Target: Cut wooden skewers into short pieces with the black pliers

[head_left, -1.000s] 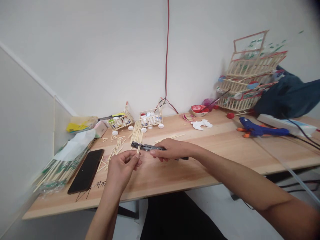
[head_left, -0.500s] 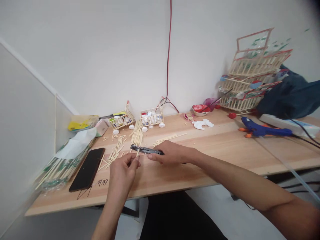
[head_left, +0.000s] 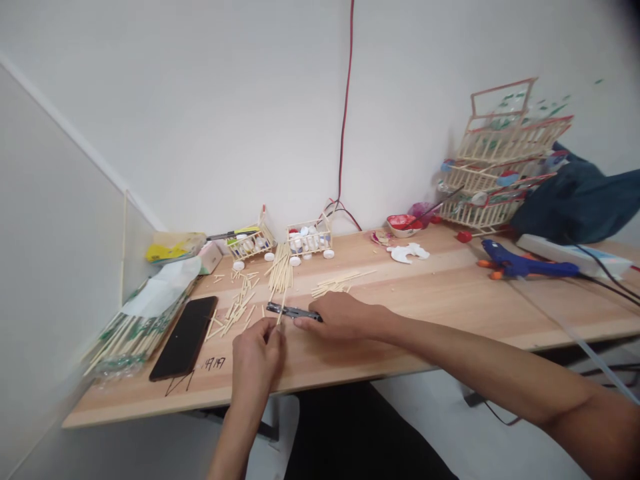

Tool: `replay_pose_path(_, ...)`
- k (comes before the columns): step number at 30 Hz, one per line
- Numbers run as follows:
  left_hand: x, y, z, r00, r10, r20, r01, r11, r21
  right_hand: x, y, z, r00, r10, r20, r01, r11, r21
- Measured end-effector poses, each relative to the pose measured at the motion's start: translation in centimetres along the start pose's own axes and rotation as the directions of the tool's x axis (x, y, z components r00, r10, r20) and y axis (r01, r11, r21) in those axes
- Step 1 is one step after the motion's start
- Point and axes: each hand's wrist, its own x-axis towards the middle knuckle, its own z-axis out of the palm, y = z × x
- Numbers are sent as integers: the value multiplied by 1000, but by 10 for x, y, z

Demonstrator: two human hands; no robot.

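Note:
My left hand is closed, pinching the lower end of a thin wooden stick between thumb and fingers. The stick points up and away from me. In my right hand I grip dark metal pliers, whose head points left and meets the stick just above my left fingertips. Whether the jaws are closed on the stick cannot be made out. Just beyond the pliers lies a bundle of long sticks. Short cut sticks are scattered to the left, and a small pile of sticks lies behind my right hand.
A phone and packaged sticks lie at left. Two small stick carts with white wheels stand near the wall. Farther right are a red-stained bowl, stacked stick carts, a blue glue gun and a power strip.
The camera view has shifted slightly. More of the stick now shows beyond the pliers' head, and my left fingers sit a little lower below it. Both hands keep their hold.

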Motion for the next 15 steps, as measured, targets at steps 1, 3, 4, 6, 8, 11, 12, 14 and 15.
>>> replay_pose_path(1,-1,-2,1,1000,-1,-3,1,1000,-2,1,-1,1,1000,8,6,-8,1000,-1)
replay_pose_path(3,-3,-5,2,1000,0,-8,0,1000,-11,4,-3,2,1000,17,17,-17,1000,-3)
replay_pose_path(4,-3,-6,2,1000,0,-10,-1,1000,-16,6,-4,2,999,22,26,-22,1000,-5)
replay_pose_path(6,-3,-8,2,1000,-2,-9,2,1000,-18,8,-7,0,999,35,42,-34,999,-11)
replay_pose_path(8,-3,-8,2,1000,-5,-1,5,1000,-12,9,-10,-2,997,52,55,-51,999,-18)
replay_pose_path(11,-2,-7,0,1000,-1,2,1,1000,-1,9,-13,-5,996,62,58,-61,998,-33)
replay_pose_path(12,-2,-7,0,1000,1,0,-1,1000,1,9,-14,-5,997,59,56,-57,998,-37)
replay_pose_path(14,-1,-7,-1,1000,-1,1,1,1000,3,10,-13,-3,998,46,50,-44,998,-43)
replay_pose_path(15,-2,-7,-2,1000,-2,3,2,1000,0,10,-12,-2,998,41,47,-39,998,-45)
